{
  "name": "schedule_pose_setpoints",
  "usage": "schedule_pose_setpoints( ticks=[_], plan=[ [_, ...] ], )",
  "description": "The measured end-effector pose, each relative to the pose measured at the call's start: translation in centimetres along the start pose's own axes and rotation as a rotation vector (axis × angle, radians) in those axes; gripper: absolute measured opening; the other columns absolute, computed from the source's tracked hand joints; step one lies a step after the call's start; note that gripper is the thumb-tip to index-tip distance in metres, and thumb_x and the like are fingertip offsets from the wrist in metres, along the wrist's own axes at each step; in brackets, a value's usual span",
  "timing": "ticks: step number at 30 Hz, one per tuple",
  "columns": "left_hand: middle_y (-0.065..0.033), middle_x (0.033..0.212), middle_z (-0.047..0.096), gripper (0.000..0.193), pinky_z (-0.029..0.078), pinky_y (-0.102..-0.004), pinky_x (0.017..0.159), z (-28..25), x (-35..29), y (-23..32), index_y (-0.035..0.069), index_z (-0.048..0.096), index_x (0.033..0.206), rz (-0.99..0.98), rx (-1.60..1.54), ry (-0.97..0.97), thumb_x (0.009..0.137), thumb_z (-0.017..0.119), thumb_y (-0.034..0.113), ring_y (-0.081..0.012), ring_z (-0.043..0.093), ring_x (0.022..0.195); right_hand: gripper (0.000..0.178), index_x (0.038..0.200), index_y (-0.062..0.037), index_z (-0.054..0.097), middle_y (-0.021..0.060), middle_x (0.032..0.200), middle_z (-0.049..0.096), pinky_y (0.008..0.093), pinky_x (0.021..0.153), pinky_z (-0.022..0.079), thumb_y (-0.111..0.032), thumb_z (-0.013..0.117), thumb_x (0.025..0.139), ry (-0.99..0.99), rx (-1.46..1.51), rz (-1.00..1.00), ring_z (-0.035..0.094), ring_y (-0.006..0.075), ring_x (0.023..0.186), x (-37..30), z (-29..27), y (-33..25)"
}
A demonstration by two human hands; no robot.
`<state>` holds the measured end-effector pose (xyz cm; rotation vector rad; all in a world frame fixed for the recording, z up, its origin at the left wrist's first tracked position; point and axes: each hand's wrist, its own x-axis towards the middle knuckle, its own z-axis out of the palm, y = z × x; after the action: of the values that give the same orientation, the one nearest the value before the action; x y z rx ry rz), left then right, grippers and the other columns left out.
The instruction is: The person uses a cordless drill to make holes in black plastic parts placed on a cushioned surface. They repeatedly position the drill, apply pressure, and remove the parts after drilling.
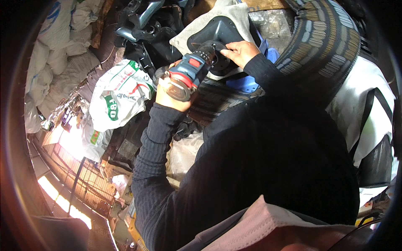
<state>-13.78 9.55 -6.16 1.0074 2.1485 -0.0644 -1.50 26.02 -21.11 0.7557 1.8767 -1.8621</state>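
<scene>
My left hand [173, 101] is wrapped round a cordless drill [188, 71] with a blue-grey body and red trim. The drill's chuck points up and right, at a shiny black molded part [218, 30] with a round flange. At the flange's right side, my right hand [243, 53] has thumb and forefinger pinched on the black rim. Any screw or small fastener there is too small to make out. Beneath the black part lies a pale cloth [180, 42], and the drill's tip is partly hidden by its own body.
Several similar black parts [153, 31] are piled at the far left. A white printed sack [121, 96] stands left of the drill. Patterned fabric [318, 37] curves round on the right, with a blue plastic piece [243, 84] beside it. White sacks [50, 54] are stacked at far left.
</scene>
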Motion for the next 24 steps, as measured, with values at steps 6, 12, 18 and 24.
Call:
schedule_pose_setpoints(
  ticks=[6,12,18,24],
  plan=[
    [-0.0089,0.093,0.062,0.034,0.048,-0.0369,0.070,0.7,-3.2,1.1,0.007,0.059,0.103,0.049,0.112,0.311,0.070,0.066,0.010,-0.0253,0.061,0.084,0.048,0.114,-0.0004,0.058,0.0061,0.077,0.064,0.0277,0.065,0.049,-0.033,0.066,0.081,0.168,0.170,-0.083,0.059,0.0151,0.067,0.6,0.7,2.0],
    [-0.0079,0.098,0.062,0.034,0.048,-0.0383,0.074,2.1,-8.6,5.1,0.009,0.062,0.103,0.216,-0.015,0.485,0.071,0.068,0.016,-0.0269,0.061,0.089,0.043,0.133,0.0009,0.030,0.0184,0.122,0.051,0.0352,0.078,0.052,-0.009,0.041,0.093,-0.296,1.241,-0.039,0.058,0.0275,0.103,-2.7,-1.9,1.0],
    [-0.0073,0.084,0.065,0.024,0.049,-0.0362,0.067,3.9,-11.7,6.6,0.007,0.065,0.095,0.154,-0.174,0.514,0.074,0.069,0.020,-0.0247,0.063,0.075,0.042,0.133,0.0004,0.031,0.0179,0.129,0.047,0.0342,0.085,0.051,-0.017,0.040,0.096,-0.536,1.288,-0.079,0.052,0.0272,0.114,-4.8,-0.9,-0.6],
    [-0.0076,0.082,0.066,0.023,0.050,-0.0343,0.064,4.4,-12.2,6.3,0.006,0.065,0.093,0.213,-0.138,0.614,0.074,0.069,0.019,-0.0235,0.064,0.072,0.040,0.131,-0.0024,0.038,0.0154,0.126,0.051,0.0318,0.083,0.053,-0.021,0.039,0.096,-0.648,1.270,-0.078,0.055,0.0235,0.111,-4.8,-0.1,-0.7]
  ],
)
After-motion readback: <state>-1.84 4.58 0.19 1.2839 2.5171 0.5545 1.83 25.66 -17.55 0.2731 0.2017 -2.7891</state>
